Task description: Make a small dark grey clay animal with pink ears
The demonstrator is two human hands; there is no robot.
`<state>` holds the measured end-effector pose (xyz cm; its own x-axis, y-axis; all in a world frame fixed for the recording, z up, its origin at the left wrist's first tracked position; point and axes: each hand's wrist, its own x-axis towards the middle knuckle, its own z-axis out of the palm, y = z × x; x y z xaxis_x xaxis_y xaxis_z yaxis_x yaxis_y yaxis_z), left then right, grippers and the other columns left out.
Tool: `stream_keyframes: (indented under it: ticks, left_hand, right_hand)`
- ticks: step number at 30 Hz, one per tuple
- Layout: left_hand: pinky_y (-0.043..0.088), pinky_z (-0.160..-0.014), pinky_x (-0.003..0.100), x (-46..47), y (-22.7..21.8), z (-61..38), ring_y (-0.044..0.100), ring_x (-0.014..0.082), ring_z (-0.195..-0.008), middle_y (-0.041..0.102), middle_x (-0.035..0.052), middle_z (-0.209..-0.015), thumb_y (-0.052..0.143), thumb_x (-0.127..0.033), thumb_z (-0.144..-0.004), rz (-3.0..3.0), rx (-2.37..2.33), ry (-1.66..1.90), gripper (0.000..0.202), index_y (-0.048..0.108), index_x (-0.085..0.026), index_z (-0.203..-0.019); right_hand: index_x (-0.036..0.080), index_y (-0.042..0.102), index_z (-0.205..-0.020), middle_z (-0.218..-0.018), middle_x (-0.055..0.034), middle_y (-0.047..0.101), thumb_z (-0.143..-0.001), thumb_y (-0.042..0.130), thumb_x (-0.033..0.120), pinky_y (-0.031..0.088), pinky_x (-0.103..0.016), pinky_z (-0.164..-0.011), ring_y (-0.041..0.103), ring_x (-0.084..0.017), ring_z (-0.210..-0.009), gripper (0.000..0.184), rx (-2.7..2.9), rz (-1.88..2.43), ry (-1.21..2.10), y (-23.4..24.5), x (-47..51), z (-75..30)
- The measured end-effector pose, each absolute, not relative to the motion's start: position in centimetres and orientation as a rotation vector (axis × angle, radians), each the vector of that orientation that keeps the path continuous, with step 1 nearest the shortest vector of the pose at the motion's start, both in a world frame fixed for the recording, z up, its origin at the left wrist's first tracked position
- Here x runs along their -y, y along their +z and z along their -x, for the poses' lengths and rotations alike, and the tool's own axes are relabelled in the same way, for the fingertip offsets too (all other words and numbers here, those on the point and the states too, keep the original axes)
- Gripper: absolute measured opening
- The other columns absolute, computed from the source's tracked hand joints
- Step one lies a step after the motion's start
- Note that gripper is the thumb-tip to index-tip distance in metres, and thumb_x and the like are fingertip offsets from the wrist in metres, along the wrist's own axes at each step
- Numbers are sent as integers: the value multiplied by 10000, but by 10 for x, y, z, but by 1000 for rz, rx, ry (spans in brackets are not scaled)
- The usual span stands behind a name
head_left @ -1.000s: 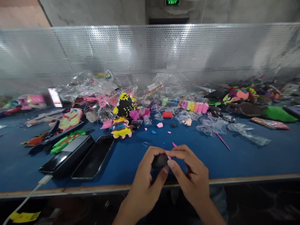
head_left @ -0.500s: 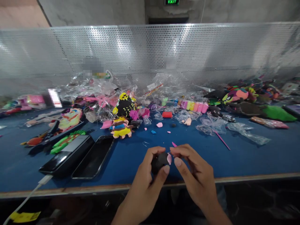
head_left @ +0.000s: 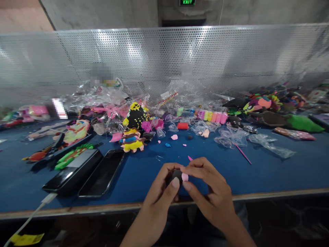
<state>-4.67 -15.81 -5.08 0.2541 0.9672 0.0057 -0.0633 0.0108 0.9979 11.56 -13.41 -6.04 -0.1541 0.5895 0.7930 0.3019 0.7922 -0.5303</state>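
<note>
Above blue tabletop (head_left: pixel 138 175), left hand (head_left: pixel 159 197) grips black lump (head_left: pixel 177 174) between its thumb and fingers (head_left: pixel 167 167).

The bare left forearm (head_left: pixel 140 228) and right forearm (head_left: pixel 238 226) slanted inward, with the hands close together. The left hand (head_left: pixel 159 195) was curled in a grip, index finger arched above its extended thumb. The right hand (head_left: pixel 214 192) was bent, its thumb and index finger slightly apart, their tips near the left hand's.
</note>
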Motion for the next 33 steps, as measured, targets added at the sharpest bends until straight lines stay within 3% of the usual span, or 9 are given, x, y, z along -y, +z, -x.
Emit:
stream_keyframes:
  ticks: [5,10,15,18,25,28,33]
  left_hand:
    - [423,-744,215,156,-48,45,480,138,-868,549,19,-990,645,-500,-863,-1243,-869,1117,349,608,-249,-1103]
    - [359,-577,172,153,-52,45,402,75,-663,503,-18,-821,676,-452,-856,-1182,-873,1163,280,622,-219,-1004]
    - [393,-588,181,155,-58,43,486,98,-711,557,3,-836,653,-488,-862,-1084,-810,1155,313,630,-222,-1025]
    - [364,-549,186,155,-62,40,450,75,-611,565,-1,-761,633,-498,-874,-1043,-743,1204,315,635,-196,-963]
    - [348,-522,187,156,-58,34,466,84,-600,556,-1,-717,642,-499,-860,-895,-664,1212,330,623,-181,-944]
    - [351,-499,192,156,-53,33,440,82,-555,533,-14,-675,647,-537,-835,-804,-599,1252,367,611,-184,-925]
    - [389,-527,199,157,-50,31,486,87,-562,535,-19,-680,712,-466,-795,-710,-609,1240,307,610,-188,-875]
  right_hand:
    - [224,639,-1149,-967,-40,604,-855,598,98,517,-307,-801,608,-143,-855,323,1803,693,218,-61,135,-116]
    - [232,610,-1215,-1018,-43,582,-860,593,93,506,-282,-820,593,-140,-911,382,1808,679,227,-67,137,-113]
    - [253,510,-1381,-1324,-101,499,-938,549,293,449,-385,-985,476,-239,-1240,446,1826,668,213,-80,143,-112]
    - [270,473,-1421,-1428,-99,431,-959,522,379,415,-416,-1036,404,-266,-1328,477,1872,656,234,-81,143,-109]
    - [246,476,-1397,-1319,-104,526,-956,535,383,440,-411,-1018,461,-248,-1270,466,1794,641,321,-84,146,-104]
    - [228,497,-1373,-1306,-109,528,-953,533,316,453,-414,-986,473,-251,-1244,431,1708,647,218,-90,149,-102]
    - [227,585,-1279,-1280,-104,535,-953,520,231,480,-385,-941,511,-230,-1194,332,1654,666,165,-90,151,-99]
